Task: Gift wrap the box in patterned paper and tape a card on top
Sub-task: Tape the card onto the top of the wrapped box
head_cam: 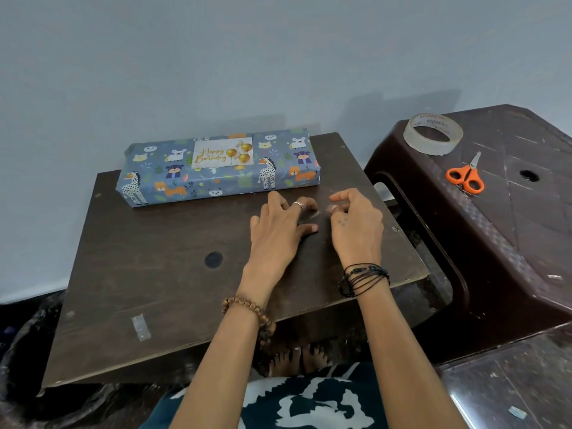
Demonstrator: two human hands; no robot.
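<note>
The box (216, 178), wrapped in blue paper with animal prints, lies at the far side of a dark wooden board (154, 274). A white "Happy Birthday" card (223, 153) sits on its top face. In front of the box's right end, both hands meet over a short strip of clear tape (313, 215) lying on the board. My left hand (278, 233) presses its fingertips down at the strip's left end. My right hand (356, 227) has curled fingers and pinches the strip's right end between thumb and forefinger.
A dark brown plastic stool (510, 227) stands to the right, carrying a roll of clear tape (432, 134) and orange-handled scissors (465, 176). Another bit of tape (140, 327) is stuck near the board's front left. A grey wall rises behind.
</note>
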